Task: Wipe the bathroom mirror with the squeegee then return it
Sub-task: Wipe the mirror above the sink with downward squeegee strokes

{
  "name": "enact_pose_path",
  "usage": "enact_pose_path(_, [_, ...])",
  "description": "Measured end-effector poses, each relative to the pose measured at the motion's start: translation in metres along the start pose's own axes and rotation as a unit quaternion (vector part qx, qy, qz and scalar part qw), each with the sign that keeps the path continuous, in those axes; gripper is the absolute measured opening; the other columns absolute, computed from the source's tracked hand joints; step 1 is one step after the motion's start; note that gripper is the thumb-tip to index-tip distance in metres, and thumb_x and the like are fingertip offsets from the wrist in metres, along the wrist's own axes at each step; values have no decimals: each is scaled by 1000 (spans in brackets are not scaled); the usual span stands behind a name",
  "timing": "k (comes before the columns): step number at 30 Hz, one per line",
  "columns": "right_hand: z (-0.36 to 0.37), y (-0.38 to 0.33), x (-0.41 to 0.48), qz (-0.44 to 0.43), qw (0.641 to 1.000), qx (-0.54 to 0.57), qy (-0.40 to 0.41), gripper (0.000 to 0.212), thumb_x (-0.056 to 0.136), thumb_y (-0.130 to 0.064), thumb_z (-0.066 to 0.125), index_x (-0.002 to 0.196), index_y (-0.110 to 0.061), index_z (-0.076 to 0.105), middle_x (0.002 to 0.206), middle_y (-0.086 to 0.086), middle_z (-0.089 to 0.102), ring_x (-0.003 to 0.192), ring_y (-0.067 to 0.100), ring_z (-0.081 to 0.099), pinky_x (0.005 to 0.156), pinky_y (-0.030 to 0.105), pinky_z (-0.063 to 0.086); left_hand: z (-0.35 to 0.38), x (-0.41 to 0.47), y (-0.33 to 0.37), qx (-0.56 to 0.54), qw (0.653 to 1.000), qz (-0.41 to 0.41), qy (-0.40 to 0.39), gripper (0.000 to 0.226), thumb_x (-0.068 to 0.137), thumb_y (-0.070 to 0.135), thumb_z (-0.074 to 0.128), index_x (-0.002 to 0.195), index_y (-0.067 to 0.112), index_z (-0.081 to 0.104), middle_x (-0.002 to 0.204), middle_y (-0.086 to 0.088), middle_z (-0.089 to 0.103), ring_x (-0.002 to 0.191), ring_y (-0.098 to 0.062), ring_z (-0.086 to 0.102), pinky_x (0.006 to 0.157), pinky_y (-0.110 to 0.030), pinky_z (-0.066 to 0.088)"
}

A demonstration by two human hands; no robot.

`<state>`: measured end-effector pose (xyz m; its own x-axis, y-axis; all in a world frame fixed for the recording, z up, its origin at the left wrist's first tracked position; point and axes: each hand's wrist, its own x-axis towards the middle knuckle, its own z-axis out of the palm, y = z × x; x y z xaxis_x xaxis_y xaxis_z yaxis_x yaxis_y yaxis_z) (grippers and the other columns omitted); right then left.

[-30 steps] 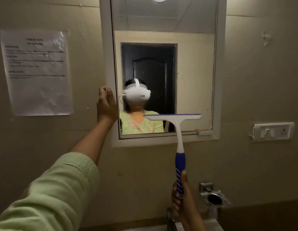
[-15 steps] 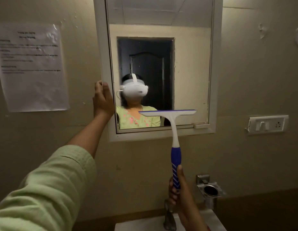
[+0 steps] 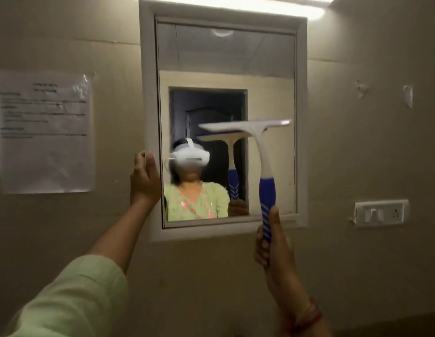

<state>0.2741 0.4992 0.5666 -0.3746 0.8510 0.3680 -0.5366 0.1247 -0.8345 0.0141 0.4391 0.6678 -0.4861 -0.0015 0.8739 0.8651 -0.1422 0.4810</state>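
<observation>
1. Gripping on both sides: my left hand (image 3: 144, 177) is curled round the left edge of the mirror (image 3: 148, 93), and my right hand (image 3: 272, 249) is wrapped round the blue handle of the squeegee (image 3: 262, 161), thumb running up the handle.
2. Well left of the mirror, a printed paper notice (image 3: 45, 131) is stuck flat on the wall; its text is too blurred for me to read.
3. My left hand holds the mirror's white frame low on its left side, and a pale green sleeve (image 3: 73, 295) reaches in from below and to the left of the mirror.
4. The squeegee stands blade-up in front of the right half of the mirror, with its white blade about halfway up the glass and tilted slightly. I cannot tell whether the blade touches the glass.
5. My right hand sits just below the mirror's bottom right corner.
6. Right of the mirror, level with its bottom edge, a white switch plate (image 3: 380, 212) is fixed to the wall.
</observation>
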Motion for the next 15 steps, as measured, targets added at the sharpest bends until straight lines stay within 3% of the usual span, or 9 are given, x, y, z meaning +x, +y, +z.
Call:
enact_pose_path(4, [21, -72, 46, -49, 997, 21, -56, 51, 85, -60, 46, 57, -20, 62, 39, -6, 51, 30, 3, 44, 30, 15, 34, 1, 0, -3, -7, 1000, 10, -1, 42, 96, 42, 23, 105, 7, 45, 97, -24, 58, 91, -41, 55, 73, -38, 36])
enact_pose_path(7, [30, -108, 76, -54, 997, 9, -61, 49, 90, -58, 42, 66, -17, 55, 38, -7, 52, 29, 3, 45, 32, 14, 35, 0, 0, -2, -11, 1000, 26, 3, 41, 96, 41, 23, 100, 7, 45, 90, -23, 55, 87, -42, 55, 70, -39, 34])
enact_pose_path(11, [34, -134, 102, -64, 996, -5, -56, 50, 89, -59, 43, 63, -18, 55, 38, -7, 49, 29, 4, 39, 34, 14, 32, 0, 0, -1, -10, 1000, 24, 3, 41, 96, 38, 24, 102, 4, 45, 93, -26, 56, 88, -43, 55, 72, -42, 37])
enact_pose_path(15, [40, -147, 113, -92, 995, -7, -41, 48, 90, -57, 44, 64, -17, 54, 36, -8, 46, 29, 3, 37, 33, 15, 31, -1, -1, 1, -9, 1000, 20, -1, 37, 99, 34, 25, 100, 4, 45, 85, -18, 52, 84, -40, 54, 69, -36, 33])
